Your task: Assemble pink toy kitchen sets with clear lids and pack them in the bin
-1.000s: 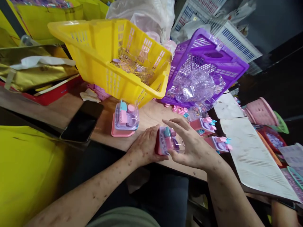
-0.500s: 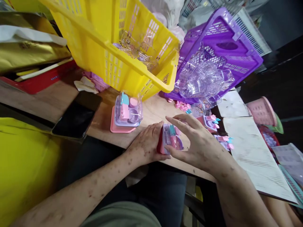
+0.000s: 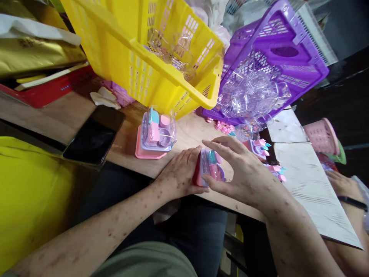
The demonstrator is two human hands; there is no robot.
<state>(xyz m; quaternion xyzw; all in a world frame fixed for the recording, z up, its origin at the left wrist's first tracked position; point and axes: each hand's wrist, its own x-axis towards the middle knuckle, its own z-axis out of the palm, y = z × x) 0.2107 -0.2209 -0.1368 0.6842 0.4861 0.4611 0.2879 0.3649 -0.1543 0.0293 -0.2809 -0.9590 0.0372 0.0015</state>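
Observation:
A small pink toy box (image 3: 205,163) with a red side stands tilted between my hands near the table's front edge. Pink, teal and purple toy pieces show on its top, behind what looks like a clear cover. My left hand (image 3: 180,173) is closed against its left side, thumb along the near edge. Around its near and far edges curve the thumb and fingers of my right hand (image 3: 245,169); the exact finger contact is partly hidden. A similar toy box (image 3: 153,144), pink with a clear cover, stands to the left on the table.
A yellow basket (image 3: 173,82) and a purple basket (image 3: 305,67) hold clear plastic covers. A black phone (image 3: 93,134) lies left. More toy sets (image 3: 259,148) and small pink pieces (image 3: 225,127) lie right, beside white boards (image 3: 302,173). Another person's arm (image 3: 346,192) shows at far right.
The view has shifted slightly, and another person's arm with a dark wristband has come in at the right. My hands keep nearly the same position on the toy box.

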